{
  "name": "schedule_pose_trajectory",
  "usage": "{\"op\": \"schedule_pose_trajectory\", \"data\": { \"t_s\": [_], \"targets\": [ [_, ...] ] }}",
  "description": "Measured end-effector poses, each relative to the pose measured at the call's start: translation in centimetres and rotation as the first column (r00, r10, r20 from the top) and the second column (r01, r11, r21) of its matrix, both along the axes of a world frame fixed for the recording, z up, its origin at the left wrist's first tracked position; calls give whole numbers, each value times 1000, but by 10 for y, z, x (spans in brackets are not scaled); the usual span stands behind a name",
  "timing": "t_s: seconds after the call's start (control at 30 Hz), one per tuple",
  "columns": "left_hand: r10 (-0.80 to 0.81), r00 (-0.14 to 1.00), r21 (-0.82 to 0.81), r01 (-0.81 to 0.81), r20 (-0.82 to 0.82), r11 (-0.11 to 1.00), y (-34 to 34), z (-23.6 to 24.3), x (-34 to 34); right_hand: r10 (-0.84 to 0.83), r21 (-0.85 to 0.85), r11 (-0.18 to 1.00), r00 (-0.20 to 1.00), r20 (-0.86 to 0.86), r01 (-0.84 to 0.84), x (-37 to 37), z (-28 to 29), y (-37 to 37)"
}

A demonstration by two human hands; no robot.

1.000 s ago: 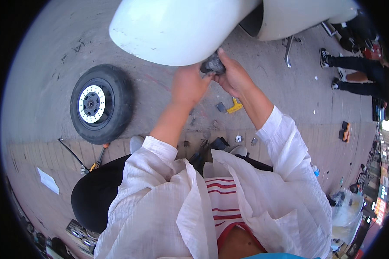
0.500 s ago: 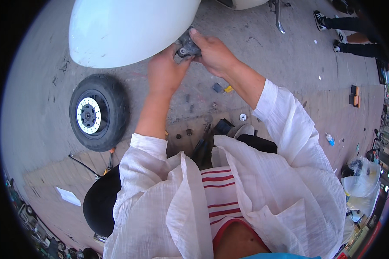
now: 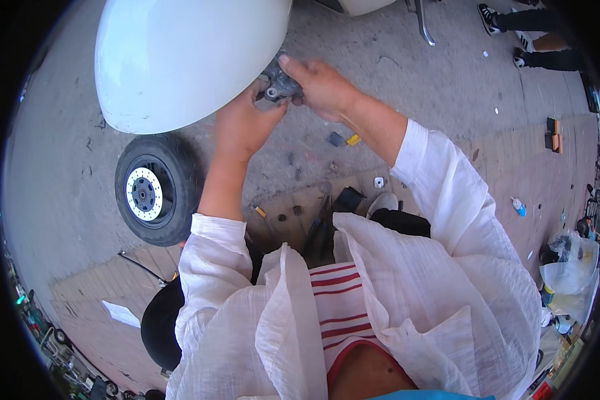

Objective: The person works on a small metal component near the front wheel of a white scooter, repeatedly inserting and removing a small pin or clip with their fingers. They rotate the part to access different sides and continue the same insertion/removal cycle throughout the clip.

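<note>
A grey metal brake caliper (image 3: 283, 83) is held between my hands at the lower right edge of a glossy white fender (image 3: 187, 60). My right hand (image 3: 323, 87) is closed round its right side, with the thumb on top. From the other side my left hand (image 3: 243, 123) grips it, thumb and fingers bent at its lower left end. Part of the left fingers and the caliper's far end are hidden by the fender and my hands. Below the fender lies a wheel with a black tyre and a silver brake disc (image 3: 144, 193).
Small parts and a dark block with a yellow piece (image 3: 353, 140) lie on the ground before me. A metal kickstand (image 3: 423, 27) reaches down at the top. Another person's legs and shoes (image 3: 490, 20) are far right. Clear plastic bags (image 3: 570, 267) stand lower right.
My view has shifted a little, so the wheel and ground parts sit lower and slightly right. My left fingers have shifted slightly at the brake caliper; both hands still hold it.
</note>
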State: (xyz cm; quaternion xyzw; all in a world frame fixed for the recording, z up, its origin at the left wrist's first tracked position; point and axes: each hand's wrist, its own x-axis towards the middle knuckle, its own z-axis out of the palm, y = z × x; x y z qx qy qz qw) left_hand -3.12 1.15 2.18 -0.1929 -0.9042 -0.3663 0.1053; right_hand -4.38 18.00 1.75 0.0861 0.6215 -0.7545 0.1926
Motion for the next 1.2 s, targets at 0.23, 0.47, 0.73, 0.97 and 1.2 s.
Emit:
{"op": "schedule_pose_trajectory", "data": {
  "t_s": [0.23,0.47,0.73,0.97,1.2],
  "targets": [
    [-51,999,122,51,-1,991,-7,-6,1,44,8,999,999,11,-45,3,6,-1],
    [-17,992,141,-1,122,990,-4,1,3,-48,91,995,998,51,43,5,8,-10],
    [-96,931,561,-127,351,818,-25,-62,-3,127,-54,989,984,-128,-135,23,-7,7],
    [-336,746,756,-327,575,567,-2,-54,-3,23,425,896,942,-335,130,25,-16,13],
    [-459,574,719,-648,678,252,37,-46,-14,-160,447,829,908,-387,336,34,-24,-3]
  ]
}}
